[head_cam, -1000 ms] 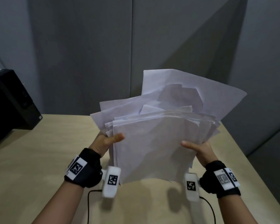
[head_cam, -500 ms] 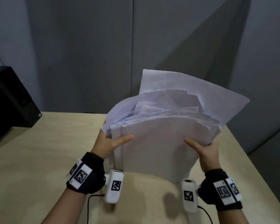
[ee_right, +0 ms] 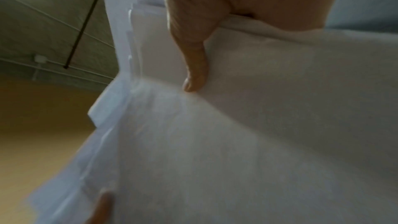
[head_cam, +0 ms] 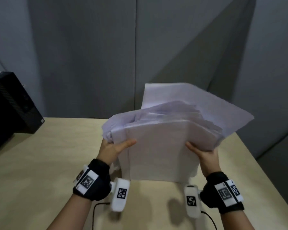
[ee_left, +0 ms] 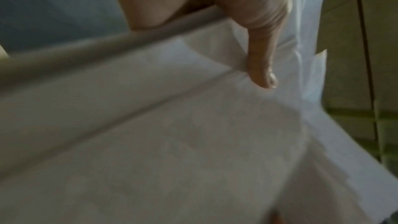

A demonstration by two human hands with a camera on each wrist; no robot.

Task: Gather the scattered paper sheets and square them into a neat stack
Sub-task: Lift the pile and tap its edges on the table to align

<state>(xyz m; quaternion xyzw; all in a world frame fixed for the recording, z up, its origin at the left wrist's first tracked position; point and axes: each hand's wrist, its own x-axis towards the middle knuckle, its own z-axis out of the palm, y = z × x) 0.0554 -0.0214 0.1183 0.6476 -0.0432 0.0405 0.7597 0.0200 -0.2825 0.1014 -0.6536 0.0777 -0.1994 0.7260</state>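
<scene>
So I've got both hands on the loose bundle of white paper sheets (head_cam: 158, 151), held upright w/ its bottom edge at or just above the pale wooden table (head_cam: 40, 163); can't tell if it touches. Left hand (head_cam: 112, 149) grips the bundle's left edge, thumb across the front sheet, fingers behind. Right hand (head_cam: 204, 155) grips the right edge the same way. Sheet tops fan out unevenly, one big sheet poking up at the back. Black box-shaped computer case (head_cam: 10, 105) sits far left of the bundle, on the table's edge.
</scene>
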